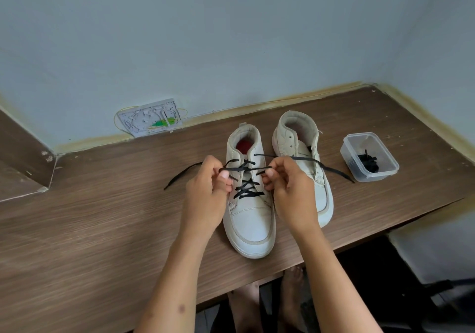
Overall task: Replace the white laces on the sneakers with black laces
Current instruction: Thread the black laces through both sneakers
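Two pale high-top sneakers stand side by side on the wooden counter (102, 229), toes toward the person. The left hand (209, 188) and the right hand (288, 186) flank the nearer sneaker (250, 204), each with fingers curled and pinching a run of the black lace (246, 169) stretched taut across its upper eyelets. Below that span the lace already crosses several times over the tongue. The sneaker's long axis runs from the person toward the wall, squarely between the hands, so both are equally near the eyelets. One free end trails left of this sneaker over the counter; the other runs right, across the second sneaker (303, 157), which appears unlaced. Right of that, a clear plastic tub (385, 170) holds another black lace (368, 161). No white laces are visible.
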The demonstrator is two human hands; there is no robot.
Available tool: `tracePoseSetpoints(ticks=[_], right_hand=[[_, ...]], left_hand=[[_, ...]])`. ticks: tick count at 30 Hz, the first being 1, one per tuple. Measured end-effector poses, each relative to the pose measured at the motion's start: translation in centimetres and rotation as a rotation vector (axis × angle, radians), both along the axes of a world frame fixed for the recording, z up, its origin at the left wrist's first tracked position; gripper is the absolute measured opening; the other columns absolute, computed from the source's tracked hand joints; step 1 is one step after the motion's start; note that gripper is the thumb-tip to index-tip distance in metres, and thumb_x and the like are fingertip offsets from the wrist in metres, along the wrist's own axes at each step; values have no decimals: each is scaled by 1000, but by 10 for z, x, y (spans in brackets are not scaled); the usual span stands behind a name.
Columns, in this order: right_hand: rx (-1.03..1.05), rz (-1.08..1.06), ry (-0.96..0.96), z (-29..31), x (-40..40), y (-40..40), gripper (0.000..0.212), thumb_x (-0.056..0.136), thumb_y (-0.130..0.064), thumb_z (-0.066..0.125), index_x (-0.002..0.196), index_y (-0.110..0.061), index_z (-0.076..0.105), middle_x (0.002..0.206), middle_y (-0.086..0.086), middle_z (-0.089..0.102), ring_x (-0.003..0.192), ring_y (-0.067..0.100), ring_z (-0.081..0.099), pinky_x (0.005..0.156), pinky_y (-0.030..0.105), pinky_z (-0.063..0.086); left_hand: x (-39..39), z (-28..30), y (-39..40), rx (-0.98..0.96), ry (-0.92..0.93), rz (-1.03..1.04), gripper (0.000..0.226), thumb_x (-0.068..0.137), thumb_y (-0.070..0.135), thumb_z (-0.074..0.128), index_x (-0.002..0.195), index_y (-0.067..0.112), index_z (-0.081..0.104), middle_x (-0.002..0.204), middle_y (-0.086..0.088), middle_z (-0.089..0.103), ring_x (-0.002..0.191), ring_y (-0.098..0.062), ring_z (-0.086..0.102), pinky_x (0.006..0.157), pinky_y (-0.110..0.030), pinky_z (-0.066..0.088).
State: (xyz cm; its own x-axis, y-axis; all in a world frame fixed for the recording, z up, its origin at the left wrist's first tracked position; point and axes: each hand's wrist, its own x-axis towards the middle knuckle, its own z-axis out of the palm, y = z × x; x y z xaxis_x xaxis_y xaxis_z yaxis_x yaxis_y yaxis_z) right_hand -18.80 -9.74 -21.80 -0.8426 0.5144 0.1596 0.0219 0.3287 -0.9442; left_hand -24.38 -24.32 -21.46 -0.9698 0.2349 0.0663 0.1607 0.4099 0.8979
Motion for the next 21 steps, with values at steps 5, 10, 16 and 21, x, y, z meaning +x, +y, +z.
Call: tracePoseSetpoints(ticks=[5,10,16,21], right_hand=[[0,29,-2,0,0,-1,13,98,-6,55,95,-19,55,81,-1,66,68,1,62,64,11,48],[-63,48,-48,-3,0,4,14,84,-15,75,94,-19,66,89,0,69,79,6,66,71,14,51],[-39,-55,-46,-8,-2,-4,12,89,-10,70,91,-21,66,86,2,68,76,8,63,68,14,49],[-38,-45,-58,-6,0,-1,15,90,-1,63,85,-15,62,74,-3,65,69,6,60,64,20,49]], left_hand=[[-4,5,-3,43,-57,-17,8,95,24,59,88,22,55,80,6,68,73,-8,66,73,-30,55],[-7,4,-3,-56,-7,-56,13,88,19,69,80,28,64,78,11,68,75,1,62,64,-9,43],[-6,-1,1,-281,196,-41,5,96,17,54,92,20,53,84,9,65,77,-15,64,68,-40,51],[0,1,9,-310,208,2,12,93,7,49,98,18,48,83,4,67,74,-17,65,68,-43,52]])
